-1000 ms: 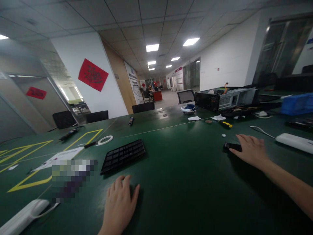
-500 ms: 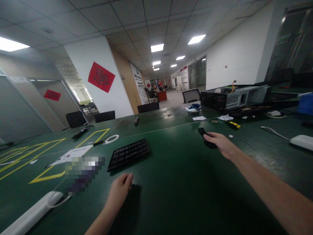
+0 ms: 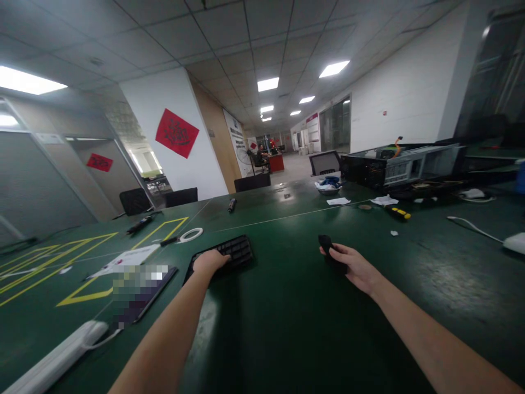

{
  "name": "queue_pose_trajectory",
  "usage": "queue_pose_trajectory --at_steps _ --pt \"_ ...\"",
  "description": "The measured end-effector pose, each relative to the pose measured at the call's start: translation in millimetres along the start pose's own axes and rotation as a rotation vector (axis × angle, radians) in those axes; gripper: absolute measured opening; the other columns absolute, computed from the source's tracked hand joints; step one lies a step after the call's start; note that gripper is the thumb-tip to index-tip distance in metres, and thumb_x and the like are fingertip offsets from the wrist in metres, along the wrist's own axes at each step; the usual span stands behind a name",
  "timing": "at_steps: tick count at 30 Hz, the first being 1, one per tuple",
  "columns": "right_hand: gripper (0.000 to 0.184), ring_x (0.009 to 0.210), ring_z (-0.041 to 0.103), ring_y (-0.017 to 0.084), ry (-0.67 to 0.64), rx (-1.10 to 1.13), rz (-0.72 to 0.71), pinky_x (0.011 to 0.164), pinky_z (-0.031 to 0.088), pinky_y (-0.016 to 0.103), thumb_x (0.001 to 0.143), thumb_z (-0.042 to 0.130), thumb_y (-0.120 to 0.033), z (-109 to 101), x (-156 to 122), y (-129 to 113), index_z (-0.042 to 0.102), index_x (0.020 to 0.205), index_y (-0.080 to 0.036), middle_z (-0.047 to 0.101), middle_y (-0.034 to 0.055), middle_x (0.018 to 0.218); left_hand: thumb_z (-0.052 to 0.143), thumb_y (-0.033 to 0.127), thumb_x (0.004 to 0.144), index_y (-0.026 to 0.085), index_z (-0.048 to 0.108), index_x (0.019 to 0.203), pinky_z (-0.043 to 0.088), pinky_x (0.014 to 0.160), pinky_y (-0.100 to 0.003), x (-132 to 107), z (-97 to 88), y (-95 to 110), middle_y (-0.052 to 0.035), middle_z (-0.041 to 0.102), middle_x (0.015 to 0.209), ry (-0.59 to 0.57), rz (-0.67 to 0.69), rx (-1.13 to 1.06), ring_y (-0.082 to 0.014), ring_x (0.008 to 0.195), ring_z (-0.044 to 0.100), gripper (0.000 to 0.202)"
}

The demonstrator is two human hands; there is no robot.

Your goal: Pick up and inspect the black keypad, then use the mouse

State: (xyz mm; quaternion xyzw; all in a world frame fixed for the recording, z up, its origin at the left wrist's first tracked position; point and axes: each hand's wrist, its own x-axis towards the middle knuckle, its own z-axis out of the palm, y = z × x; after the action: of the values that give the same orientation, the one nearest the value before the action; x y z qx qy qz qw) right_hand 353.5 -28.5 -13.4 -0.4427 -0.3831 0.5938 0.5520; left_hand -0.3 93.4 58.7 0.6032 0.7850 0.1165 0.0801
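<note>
My left hand (image 3: 210, 261) rests on the near end of a black keyboard (image 3: 235, 250) that lies on the green table (image 3: 287, 317); its fingers curl over the keyboard's edge. My right hand (image 3: 353, 266) is closed on a small black device (image 3: 327, 244), held just above the table in the middle. The two hands are about a forearm's length apart.
A white power strip (image 3: 53, 358) lies at the near left, a blurred flat item (image 3: 137, 293) beside it. Yellow tape lines, a white tape roll (image 3: 191, 234) and a paper sheet lie at left. An open computer case (image 3: 394, 167), a yellow-handled tool (image 3: 397, 213) and a bowl (image 3: 328, 189) stand at the far right.
My right hand picked the black device up from the right and carried it leftward to the middle. My left hand left the table's near edge and reached forward onto the keyboard.
</note>
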Motion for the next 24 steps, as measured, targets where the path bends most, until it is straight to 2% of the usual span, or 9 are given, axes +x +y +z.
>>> queue_pose_trajectory --at_steps 2,6,9,11,13,16,18,20,24 --pt "0.041 0.108 0.046 0.020 -0.012 -0.013 -0.005 0.094 0.034 0.036 0.067 0.062 -0.036 0.3 0.6 0.5 0.054 0.104 -0.020 0.055 0.0046 0.111 0.066 0.037 0.052 0.013 0.063 0.065 0.041 0.076 -0.043 3.0 2.0 3.1 -0.0206 0.063 0.095 -0.029 -0.004 0.058 -0.0384 0.096 0.054 0.027" --pt "0.042 0.104 0.046 0.020 -0.002 -0.051 -0.024 0.092 0.033 0.037 0.067 0.062 -0.035 3.2 -0.2 -0.8 0.053 0.105 -0.021 0.053 0.0037 0.112 0.067 0.035 0.052 0.014 0.064 0.063 0.044 0.068 -0.037 3.5 -0.3 10.2 -0.0175 0.066 0.081 -0.059 0.040 0.124 -0.0353 0.086 0.059 0.024" --pt "0.043 0.104 0.046 0.018 0.007 -0.075 -0.055 0.094 0.031 0.036 0.066 0.063 -0.032 8.8 -1.0 -3.6 0.052 0.106 -0.022 0.053 0.0023 0.111 0.059 0.041 0.062 0.013 0.064 0.066 0.043 0.065 -0.034 -6.4 -0.4 18.6 -0.0179 0.065 0.080 -0.009 0.125 0.134 -0.0328 0.083 0.060 0.029" --pt "0.043 0.104 0.046 0.017 -0.008 -0.122 -0.083 0.095 0.031 0.036 0.066 0.063 -0.030 14.2 -2.0 -5.3 0.051 0.107 -0.022 0.053 0.0019 0.111 0.048 0.047 0.072 0.011 0.063 0.071 0.042 0.065 -0.033 -22.6 4.1 26.6 -0.0187 0.064 0.082 0.040 0.188 0.129 -0.0309 0.083 0.059 0.038" --pt "0.042 0.104 0.047 0.018 -0.042 -0.222 -0.107 0.095 0.032 0.038 0.068 0.061 -0.029 20.8 -4.2 -6.1 0.050 0.108 -0.022 0.052 0.0022 0.111 0.039 0.047 0.079 0.012 0.062 0.079 0.042 0.066 -0.030 -46.6 13.3 36.4 -0.0160 0.064 0.085 0.098 0.300 0.074 -0.0264 0.083 0.059 0.042" --pt "0.043 0.103 0.048 0.019 -0.118 -0.356 -0.111 0.093 0.035 0.039 0.067 0.062 -0.028 32.3 -10.1 -5.3 0.049 0.108 -0.022 0.051 0.0034 0.112 0.040 0.041 0.081 0.014 0.057 0.093 0.042 0.066 -0.027 -88.9 33.7 52.0 -0.0102 0.062 0.087 0.191 0.597 -0.199 -0.0200 0.079 0.058 0.034" --pt "0.045 0.102 0.049 0.019 -0.201 -0.355 -0.124 0.091 0.038 0.039 0.065 0.063 -0.025 39.1 -13.9 -4.1 0.048 0.108 -0.021 0.052 0.0043 0.110 0.045 0.040 0.079 0.014 0.054 0.098 0.043 0.065 -0.028 -112.7 48.1 61.0 -0.0095 0.061 0.088 0.191 0.745 -0.350 -0.0198 0.078 0.058 0.033" --pt "0.047 0.100 0.051 0.019 -0.266 -0.339 -0.171 0.089 0.040 0.037 0.064 0.064 -0.023 43.1 -15.6 -3.1 0.046 0.107 -0.019 0.052 0.0048 0.108 0.049 0.040 0.077 0.015 0.052 0.099 0.044 0.066 -0.030 -127.8 59.8 66.9 -0.0096 0.059 0.090 0.154 0.830 -0.419 -0.0204 0.080 0.057 0.034" --pt "0.045 0.098 0.050 0.019 -0.249 -0.542 -0.296 0.088 0.040 0.037 0.062 0.063 -0.020 41.1 -11.6 -3.0 0.049 0.105 -0.019 0.052 0.0042 0.103 0.050 0.040 0.076 0.015 0.053 0.095 0.044 0.070 -0.032 -133.5 71.4 68.9 -0.0096 0.059 0.090 0.052 0.905 -0.486 -0.0212 0.083 0.056 0.032"
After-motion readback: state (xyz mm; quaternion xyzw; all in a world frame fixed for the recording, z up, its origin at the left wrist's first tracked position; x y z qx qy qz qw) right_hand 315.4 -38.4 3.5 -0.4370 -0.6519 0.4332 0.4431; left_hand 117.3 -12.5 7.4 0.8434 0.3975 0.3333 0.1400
